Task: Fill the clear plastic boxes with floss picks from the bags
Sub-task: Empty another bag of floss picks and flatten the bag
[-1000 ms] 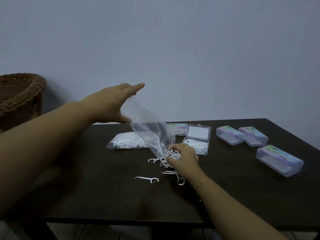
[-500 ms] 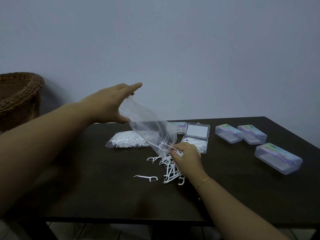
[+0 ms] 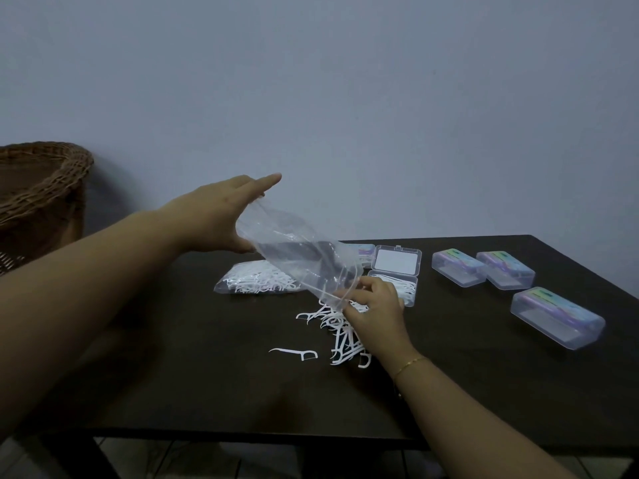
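My left hand [image 3: 221, 219] holds up the closed end of a clear, nearly empty plastic bag [image 3: 297, 261], tilted mouth-down over the table. My right hand [image 3: 375, 312] pinches the bag's lower rim above a heap of white floss picks [image 3: 335, 326]. One floss pick [image 3: 294, 353] lies apart to the left. Behind my right hand stands an open clear box [image 3: 397, 271] with picks in its lower half. A full bag of picks [image 3: 256, 280] lies at the back left.
Three closed clear boxes sit on the right: box [image 3: 456, 267], box [image 3: 505, 269] and a nearer box [image 3: 556, 318]. Another closed box [image 3: 363, 251] peeks out behind the bag. The dark table [image 3: 207, 392] ends near me. A wicker basket [image 3: 41, 191] stands far left.
The held bag has emptied, and more picks lie in the heap. My right hand shifted slightly up to the bag's rim. My left hand stayed raised.
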